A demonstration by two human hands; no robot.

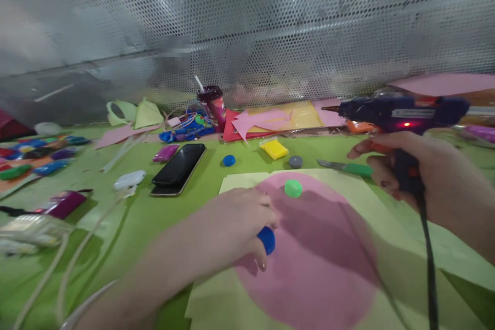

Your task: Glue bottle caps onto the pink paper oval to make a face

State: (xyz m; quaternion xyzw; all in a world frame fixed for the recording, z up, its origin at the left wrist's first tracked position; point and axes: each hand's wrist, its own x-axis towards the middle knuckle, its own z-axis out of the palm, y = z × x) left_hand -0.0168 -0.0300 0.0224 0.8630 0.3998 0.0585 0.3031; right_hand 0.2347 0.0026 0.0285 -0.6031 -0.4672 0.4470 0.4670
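Note:
My left hand [247, 221] is closed around a blue bottle cap [266, 240] over a pink paper circle [309, 268]. The circle lies on pale yellow paper [216, 294]. A light green cap [293, 188] rests near the circle's far edge. In my right hand [433, 175] is a dark blue hot glue gun [406, 112], held above the paper with its nozzle toward the left and a red light glowing on its side. Its black cord hangs down past the paper. Just left of that hand lies a green-handled craft knife [353, 169].
Behind the paper lie a small blue cap [229, 160], a grey cap [296, 162] and a yellow packet [274, 148]. A black phone [180, 169], a power strip [31, 232] and cables occupy the left. A lidded cup [213, 105] stands before the perforated metal panel [270, 26].

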